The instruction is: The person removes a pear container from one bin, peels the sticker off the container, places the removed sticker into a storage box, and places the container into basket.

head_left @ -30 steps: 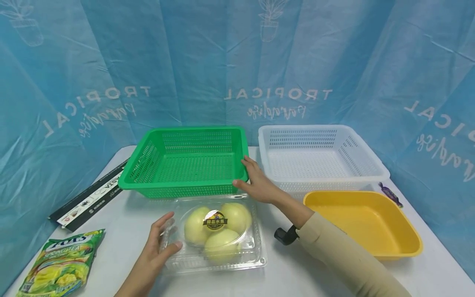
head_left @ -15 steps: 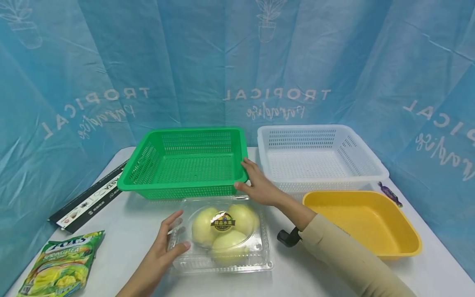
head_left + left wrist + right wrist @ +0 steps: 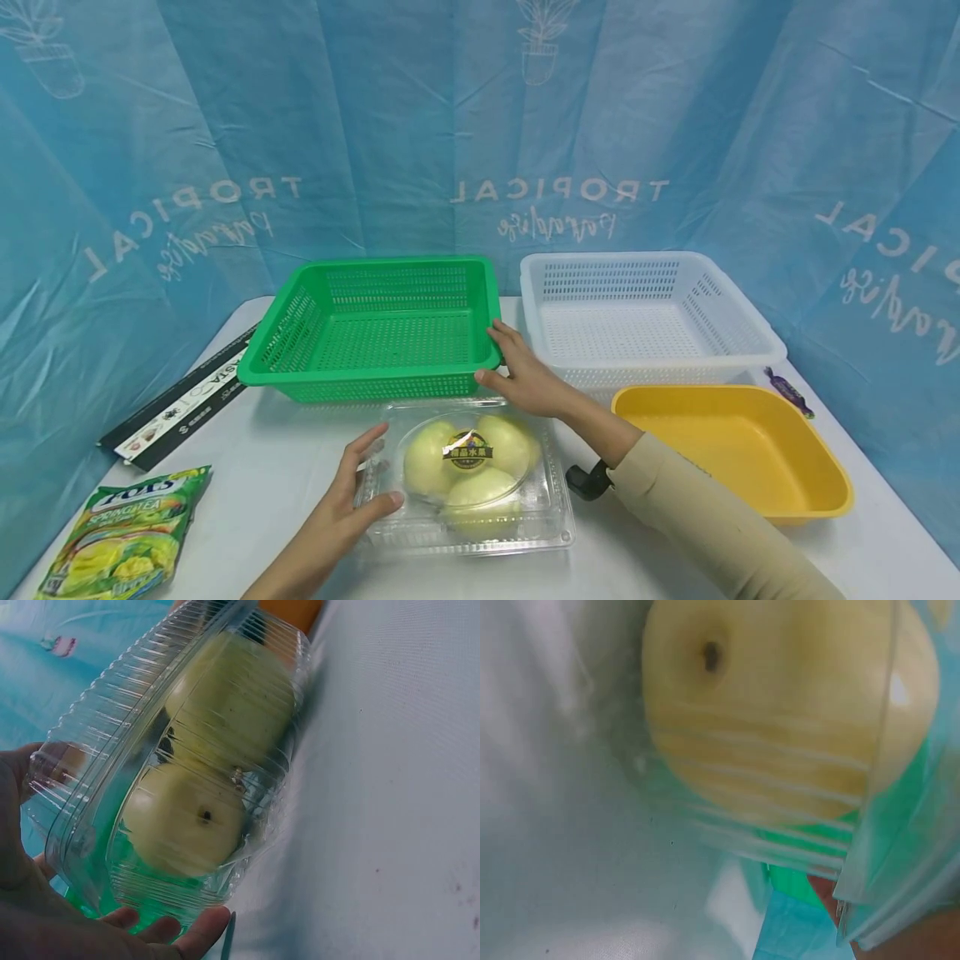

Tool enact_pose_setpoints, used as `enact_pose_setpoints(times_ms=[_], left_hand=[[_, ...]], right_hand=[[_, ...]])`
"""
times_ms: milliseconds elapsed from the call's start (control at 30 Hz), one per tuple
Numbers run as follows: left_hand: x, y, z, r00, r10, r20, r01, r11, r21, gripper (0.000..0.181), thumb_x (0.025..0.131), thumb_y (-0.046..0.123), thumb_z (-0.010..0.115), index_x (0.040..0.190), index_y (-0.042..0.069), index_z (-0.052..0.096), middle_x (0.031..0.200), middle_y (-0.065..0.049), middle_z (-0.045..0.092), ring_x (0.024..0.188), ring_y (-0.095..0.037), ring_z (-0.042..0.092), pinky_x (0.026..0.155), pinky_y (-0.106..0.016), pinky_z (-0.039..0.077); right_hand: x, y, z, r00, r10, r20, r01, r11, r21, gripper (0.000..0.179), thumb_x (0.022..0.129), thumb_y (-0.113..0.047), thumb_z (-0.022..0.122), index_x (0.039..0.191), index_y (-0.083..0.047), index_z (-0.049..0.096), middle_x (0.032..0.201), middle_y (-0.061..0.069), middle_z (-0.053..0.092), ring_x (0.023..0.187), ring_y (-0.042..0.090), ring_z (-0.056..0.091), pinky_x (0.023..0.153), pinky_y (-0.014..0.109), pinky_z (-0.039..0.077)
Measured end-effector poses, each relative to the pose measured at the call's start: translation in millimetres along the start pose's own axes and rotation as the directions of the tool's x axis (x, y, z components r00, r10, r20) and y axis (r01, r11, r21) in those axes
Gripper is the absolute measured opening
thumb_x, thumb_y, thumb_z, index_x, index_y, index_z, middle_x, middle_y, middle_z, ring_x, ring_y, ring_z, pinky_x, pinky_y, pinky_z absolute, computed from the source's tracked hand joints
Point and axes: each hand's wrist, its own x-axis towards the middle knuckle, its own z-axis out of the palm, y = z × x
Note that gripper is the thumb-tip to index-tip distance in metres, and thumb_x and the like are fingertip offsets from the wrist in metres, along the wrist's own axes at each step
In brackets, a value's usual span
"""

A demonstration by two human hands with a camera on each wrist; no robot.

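Observation:
A clear plastic box [image 3: 472, 529] of three pale yellow-green round fruits [image 3: 480, 492] sits on the table in the middle front, lid closed. My left hand [image 3: 348, 504] lies spread against its left side. The thumb reaches over the lid's edge and the fingers extend along the side; the left wrist view shows the fingers [image 3: 206, 930] by the box's end. My right hand [image 3: 528, 379] touches the right front corner of the green basket [image 3: 367, 390], thumb at the front rim and fingers along the right rim, just behind the box.
A white basket [image 3: 652, 362] stands at the back right, with a yellow tub [image 3: 731, 450] before it. A wrapped candy [image 3: 789, 392] lies at the right edge. On the left are a long black box [image 3: 180, 408] and a green Fox's candy bag [image 3: 123, 533].
The box of fruits has slid to the right across the table, with my left hand following at its left side. My right hand has stayed at the green basket's corner.

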Motion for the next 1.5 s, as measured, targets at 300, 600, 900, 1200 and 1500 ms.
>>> enact_pose_setpoints(times_ms=[300, 600, 900, 1200, 1500], left_hand=[[2.0, -2.5, 1.8, 1.0, -0.012, 0.008, 0.012, 1.0, 0.008, 0.076, 0.09, 0.025, 0.061, 0.147, 0.039, 0.013, 0.159, -0.008, -0.005, 0.142, -0.052, -0.005, 0.096, -0.08, 0.015], [3.3, -2.4, 2.0, 0.999, -0.036, -0.003, 0.036, 0.999, 0.017, 0.076, 0.089, 0.027, 0.062, 0.147, 0.04, 0.013, 0.159, -0.009, -0.004, 0.141, -0.053, -0.003, 0.096, -0.079, 0.018], [3.1, -1.0, 2.6, 0.999, -0.051, -0.006, 0.051, 0.999, 0.016, 0.077, 0.089, 0.027, 0.063, 0.146, 0.041, 0.014, 0.159, -0.01, -0.004, 0.141, -0.052, -0.002, 0.096, -0.079, 0.02], [2.5, -3.7, 2.0, 0.999, -0.032, -0.004, 0.032, 0.999, 0.012, 0.076, 0.089, 0.026, 0.062, 0.147, 0.04, 0.014, 0.158, -0.011, -0.004, 0.141, -0.053, -0.002, 0.095, -0.078, 0.022], [2.2, -3.1, 1.8, 1.0, -0.02, -0.002, 0.02, 1.0, 0.011, 0.075, 0.09, 0.027, 0.062, 0.146, 0.041, 0.014, 0.158, -0.01, -0.002, 0.142, -0.051, -0.001, 0.095, -0.077, 0.024]], right_hand=[[0.4, 1, 0, 1.0, -0.005, 0.0, 0.005, 1.0, 0.028, 0.075, 0.097, -0.034, 0.05, 0.151, -0.003, 0.007, 0.16, 0.011, -0.004, 0.14, 0.032, 0.028, 0.097, 0.042, 0.048], [-6.9, -5, -2, 1.0, -0.023, -0.014, 0.023, 0.999, 0.036, 0.077, 0.096, -0.04, 0.051, 0.153, -0.013, 0.006, 0.16, 0.01, 0.002, 0.135, 0.03, 0.038, 0.098, 0.04, 0.048], [-24.9, -20, -8, 0.991, -0.081, -0.105, 0.069, 0.991, -0.119, 0.073, 0.095, -0.04, 0.054, 0.151, -0.012, 0.018, 0.157, 0.01, 0.021, 0.141, 0.036, 0.025, 0.113, 0.058, 0.023], [-41.2, -35, -8, 0.984, -0.119, -0.133, 0.101, 0.986, -0.129, 0.074, 0.091, -0.038, 0.06, 0.149, -0.01, 0.024, 0.152, 0.011, 0.031, 0.133, 0.034, 0.03, 0.107, 0.056, 0.032], [-55.0, -47, 0, 0.985, -0.142, -0.096, 0.13, 0.983, -0.128, 0.072, 0.088, -0.037, 0.064, 0.148, -0.015, 0.03, 0.148, 0.006, 0.037, 0.13, 0.026, 0.031, 0.104, 0.053, 0.037]])
